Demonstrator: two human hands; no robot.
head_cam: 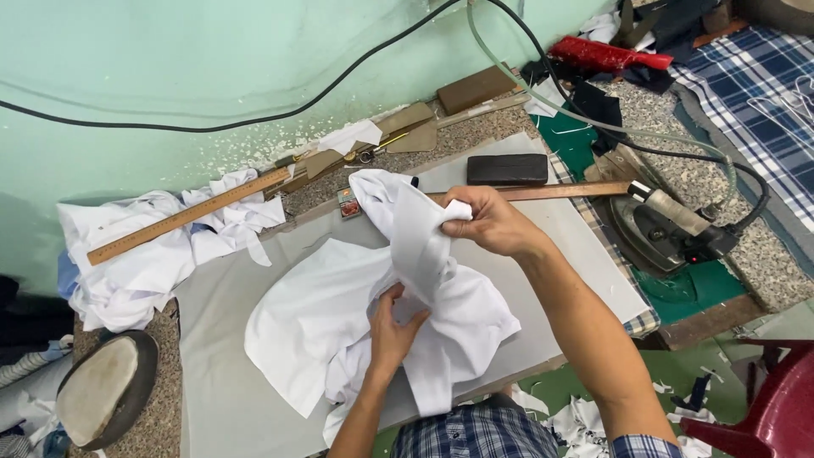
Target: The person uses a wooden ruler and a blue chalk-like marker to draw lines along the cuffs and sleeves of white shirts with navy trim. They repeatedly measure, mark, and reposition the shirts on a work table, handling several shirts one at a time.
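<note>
Bare grey worktop lies open left of the white cloth, and a strip is free to its right. Behind, a long ruler and dark block bar the way; the iron blocks the right edge, and a heap of white fabric the left.

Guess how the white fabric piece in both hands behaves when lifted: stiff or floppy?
Likely floppy: the white fabric piece folds and droops between the right hand and the left hand. Probably light, since the right fingers pinch one edge up. It may drag across the grey board rather than slide cleanly.
</note>
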